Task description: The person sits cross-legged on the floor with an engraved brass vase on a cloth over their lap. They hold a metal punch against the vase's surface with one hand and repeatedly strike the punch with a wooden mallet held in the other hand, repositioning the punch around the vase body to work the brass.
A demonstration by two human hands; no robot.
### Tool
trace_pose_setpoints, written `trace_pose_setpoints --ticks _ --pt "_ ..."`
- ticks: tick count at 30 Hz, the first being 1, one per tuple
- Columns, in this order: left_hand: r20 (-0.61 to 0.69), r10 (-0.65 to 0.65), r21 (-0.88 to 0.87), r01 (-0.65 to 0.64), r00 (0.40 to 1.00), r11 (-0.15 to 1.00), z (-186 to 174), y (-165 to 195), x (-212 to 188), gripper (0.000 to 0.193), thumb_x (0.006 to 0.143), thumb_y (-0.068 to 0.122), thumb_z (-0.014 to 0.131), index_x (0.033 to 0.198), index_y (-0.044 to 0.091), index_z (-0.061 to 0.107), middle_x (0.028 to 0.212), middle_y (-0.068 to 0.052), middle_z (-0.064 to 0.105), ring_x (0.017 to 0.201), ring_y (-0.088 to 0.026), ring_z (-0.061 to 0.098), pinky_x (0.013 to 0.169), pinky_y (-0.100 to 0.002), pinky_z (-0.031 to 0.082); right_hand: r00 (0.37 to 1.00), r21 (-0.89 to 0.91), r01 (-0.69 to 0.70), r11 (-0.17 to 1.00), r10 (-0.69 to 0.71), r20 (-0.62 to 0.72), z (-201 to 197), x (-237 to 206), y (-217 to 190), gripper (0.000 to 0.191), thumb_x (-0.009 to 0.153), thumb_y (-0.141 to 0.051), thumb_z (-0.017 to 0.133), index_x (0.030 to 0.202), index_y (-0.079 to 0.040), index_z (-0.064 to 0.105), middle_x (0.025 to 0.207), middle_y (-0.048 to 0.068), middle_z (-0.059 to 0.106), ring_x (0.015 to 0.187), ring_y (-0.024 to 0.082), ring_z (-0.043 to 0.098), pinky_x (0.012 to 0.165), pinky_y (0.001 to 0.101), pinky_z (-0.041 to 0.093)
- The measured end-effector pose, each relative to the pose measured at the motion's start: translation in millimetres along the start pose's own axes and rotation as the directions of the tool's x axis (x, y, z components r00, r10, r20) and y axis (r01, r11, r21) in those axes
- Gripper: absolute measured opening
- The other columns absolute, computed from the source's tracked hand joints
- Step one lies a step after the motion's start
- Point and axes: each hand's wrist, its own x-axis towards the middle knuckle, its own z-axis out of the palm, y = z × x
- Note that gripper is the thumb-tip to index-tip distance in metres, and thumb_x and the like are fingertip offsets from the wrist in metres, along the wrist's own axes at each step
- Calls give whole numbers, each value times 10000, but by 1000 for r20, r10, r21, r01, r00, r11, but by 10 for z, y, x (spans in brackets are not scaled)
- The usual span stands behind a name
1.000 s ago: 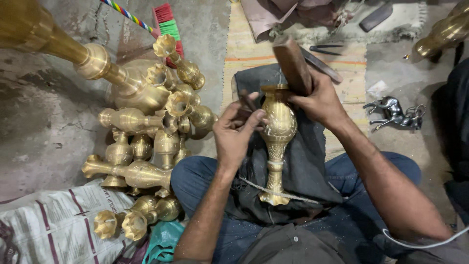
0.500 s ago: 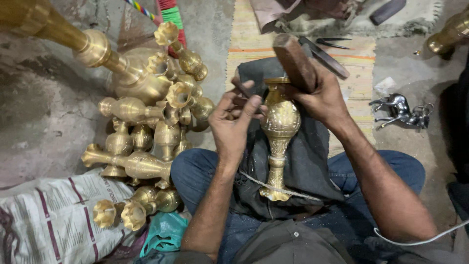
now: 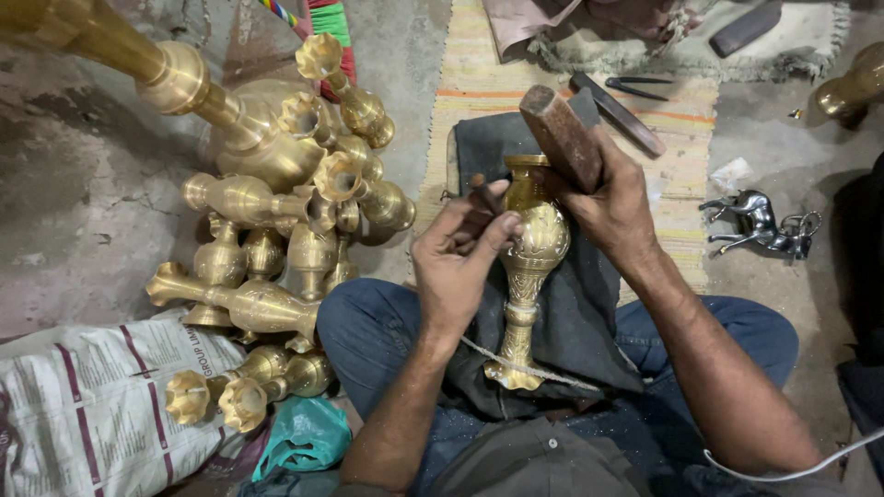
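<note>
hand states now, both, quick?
Left hand: closed on a thin tool, tip against the brass vase.
Right hand: closed on a wooden mallet, beside the vase neck.

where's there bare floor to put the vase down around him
Bare concrete floor lies left of the brass vase pile, and more between the striped mat and the silver horse figurine. Crowded: the pile beside his left knee, and his lap, where the brass vase lies.

We see soft, even light from above, with bright glints on the brass vases [image 3: 276,230] and weak shadows on the floor [image 3: 83,212]. Focus is sharp; edges bend slightly outward.
</note>
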Motion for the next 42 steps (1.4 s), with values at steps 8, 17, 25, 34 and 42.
trace_pose_setpoints --ticks 8,17,25,34,42 --pt "87 89 213 -105 992 971 181 202 27 341 984 67 779 1319 75 714 1069 -35 775 956 -89 739 836 -243 620 998 -21 47 999 -46 35 -47 23 -127 367 919 -159 851 1097 -3 571 967 131 718 900 223 709 745 375 548" --pt "164 98 304 -145 982 941 135 226 132 350 978 97 789 1319 65 716 1107 -55 778 967 -87 750 843 -247 614 991 -305 131 943 -114 72 -96 61 -326 424 835 -180 863 1112 -22 583 984 214 689 928 448 678 723 512 521" --pt "203 244 369 -305 948 878 140 192 118 357 984 98 785 1327 61 694 1153 -62 773 982 -44 740 841 -218 617 950 -349 296 889 -235 207 -501 293 -397 526 803 -200 859 1224 -9 609 1063 186 698 948 368 716 799 460 577" --pt "192 253 560 -318 948 765 122 75 117 291 931 186 852 1156 33 748 990 -86 794 887 -127 784 739 -267 634 885 -801 466 377 -215 414 -1046 301 -795 382 914 -262 788 1233 -80 684 997 123 738 833 261 723 767 409 604" --pt "136 173 464 -217 975 859 139 101 93 365 939 167 813 1244 -8 715 1086 -105 790 882 -130 783 740 -268 639 963 -387 188 903 -92 253 -1136 350 -832 253 980 -274 768 1090 -77 654 914 72 704 858 228 726 763 394 578"
